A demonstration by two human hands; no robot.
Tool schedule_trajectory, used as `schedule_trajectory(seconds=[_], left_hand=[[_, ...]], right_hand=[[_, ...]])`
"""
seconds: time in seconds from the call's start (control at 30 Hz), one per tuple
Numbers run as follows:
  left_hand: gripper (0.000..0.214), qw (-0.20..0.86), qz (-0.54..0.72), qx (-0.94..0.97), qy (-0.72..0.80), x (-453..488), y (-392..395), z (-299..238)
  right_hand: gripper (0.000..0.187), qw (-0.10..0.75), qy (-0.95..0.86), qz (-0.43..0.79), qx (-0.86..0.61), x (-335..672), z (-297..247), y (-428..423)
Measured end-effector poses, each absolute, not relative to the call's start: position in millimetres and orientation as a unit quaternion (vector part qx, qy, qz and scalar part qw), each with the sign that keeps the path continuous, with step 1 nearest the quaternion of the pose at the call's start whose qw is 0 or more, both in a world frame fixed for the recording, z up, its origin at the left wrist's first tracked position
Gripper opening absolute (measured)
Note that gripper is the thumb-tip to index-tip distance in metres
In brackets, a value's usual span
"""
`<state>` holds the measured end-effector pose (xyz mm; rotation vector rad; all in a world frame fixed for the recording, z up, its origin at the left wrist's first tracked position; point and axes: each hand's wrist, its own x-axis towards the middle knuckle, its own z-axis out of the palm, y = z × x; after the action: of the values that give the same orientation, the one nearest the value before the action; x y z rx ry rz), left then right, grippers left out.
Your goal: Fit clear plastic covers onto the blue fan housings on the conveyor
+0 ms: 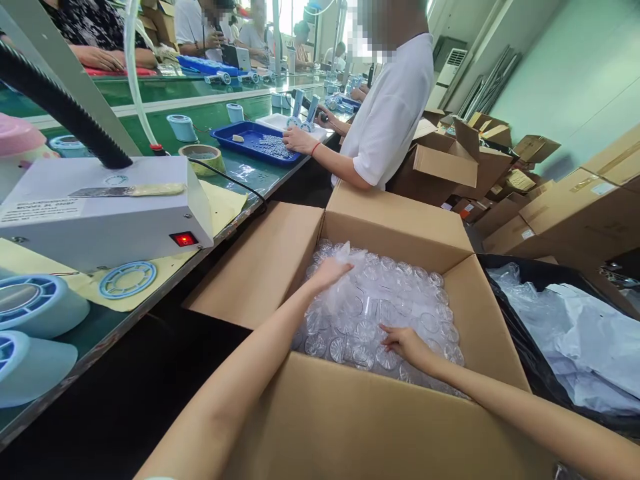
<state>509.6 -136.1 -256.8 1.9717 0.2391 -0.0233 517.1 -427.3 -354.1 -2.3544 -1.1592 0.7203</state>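
A large open cardboard box [395, 427] stands in front of me, packed with rows of clear plastic round cup-like parts [363, 353]. My left hand [330, 272] is at the left side of the box, its fingers closed on a crumpled clear plastic bag [345, 257]. Over the front middle of the parts is my right hand [407, 347], fingers apart and partly bent, the index finger pointing left. Its fingertips touch or hover just above a clear part; nothing shows in its grasp. Film and glare blur the parts between both hands.
Left, a green workbench [200, 243] bears a white machine [105, 207], pale blue housings [37, 367] and a tape roll [203, 159]. A co-worker [390, 113] works beyond the box at a blue tray [255, 141]. Right, a black-lined bin [565, 340] holds plastic sheeting; cartons [565, 213] stand behind.
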Motion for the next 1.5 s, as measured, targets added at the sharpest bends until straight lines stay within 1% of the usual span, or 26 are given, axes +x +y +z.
schedule_trajectory(seconds=[0.1,0.2,0.3,0.33,0.43,0.5,0.57,0.7,0.73,0.77,0.83,0.87,0.9,0.97,1.0,1.03,1.1,1.27,1.43,1.5], left_hand=[[0.026,0.513,-0.058,0.856,0.018,504.4,-151.4,-258.7],[0.024,0.496,-0.113,0.857,-0.088,492.3,-176.0,-259.2],[0.033,0.49,-0.144,0.844,-0.162,481.2,-201.0,-259.5],[0.032,0.489,-0.143,0.843,-0.169,479.4,-206.7,-259.9],[0.02,0.493,-0.112,0.848,-0.156,481.0,-210.9,-262.5],[0.019,0.506,-0.087,0.846,-0.142,485.2,-204.9,-264.6],[0.021,0.522,-0.068,0.84,-0.129,489.5,-197.6,-266.1],[0.021,0.565,-0.021,0.822,-0.071,497.1,-190.7,-264.9],[0.02,0.578,-0.004,0.814,-0.051,498.8,-189.9,-263.6],[0.019,0.591,0.014,0.806,-0.032,500.1,-188.9,-262.0],[0.019,0.612,0.044,0.789,-0.001,501.7,-185.5,-258.7],[0.019,0.62,0.053,0.783,0.012,502.0,-183.1,-257.5],[0.019,0.626,0.059,0.778,0.023,502.0,-180.4,-256.7],[0.02,0.632,0.063,0.771,0.041,501.8,-175.2,-256.9],[0.021,0.633,0.062,0.77,0.049,501.9,-173.1,-258.0],[0.022,0.633,0.057,0.77,0.056,502.1,-171.7,-259.5],[0.024,0.63,0.041,0.773,0.065,503.0,-171.2,-263.5],[0.025,0.619,-0.001,0.784,0.049,504.5,-181.7,-266.4],[0.018,0.613,0.007,0.79,-0.001,502.7,-208.5,-247.5],[0.02,0.622,0.012,0.782,-0.027,501.4,-223.9,-238.7]], right_hand=[[0.021,0.239,-0.401,0.241,-0.851,527.2,-354.2,-425.3],[0.023,0.268,-0.384,0.221,-0.855,535.7,-340.9,-424.5],[0.025,0.305,-0.369,0.196,-0.856,543.2,-316.7,-421.9],[0.027,0.318,-0.364,0.189,-0.855,545.0,-307.8,-420.8],[0.028,0.357,-0.348,0.182,-0.848,545.5,-285.1,-420.6],[0.028,0.369,-0.333,0.186,-0.847,540.3,-276.8,-426.0],[0.027,0.361,-0.32,0.198,-0.853,531.7,-275.0,-436.5],[0.026,0.309,-0.31,0.239,-0.867,515.8,-286.5,-464.8],[0.029,0.294,-0.311,0.248,-0.869,513.7,-291.4,-470.9],[0.036,0.279,-0.314,0.255,-0.871,512.7,-296.8,-475.9],[0.057,0.246,-0.324,0.272,-0.872,513.6,-308.5,-481.6],[0.058,0.231,-0.329,0.283,-0.871,515.6,-314.5,-482.2],[0.05,0.219,-0.333,0.292,-0.869,518.4,-320.1,-481.3],[0.022,0.205,-0.336,0.303,-0.868,526.1,-329.3,-476.8],[0.013,0.203,-0.337,0.305,-0.868,530.3,-332.4,-473.9],[0.013,0.203,-0.336,0.304,-0.868,534.4,-334.3,-471.2],[0.017,0.211,-0.331,0.295,-0.871,541.3,-334.8,-467.3],[0.024,0.26,-0.303,0.249,-0.882,548.4,-319.2,-461.9],[0.027,0.374,-0.296,0.194,-0.857,551.0,-275.8,-440.6],[0.03,0.425,-0.292,0.167,-0.841,555.5,-252.7,-428.1]])
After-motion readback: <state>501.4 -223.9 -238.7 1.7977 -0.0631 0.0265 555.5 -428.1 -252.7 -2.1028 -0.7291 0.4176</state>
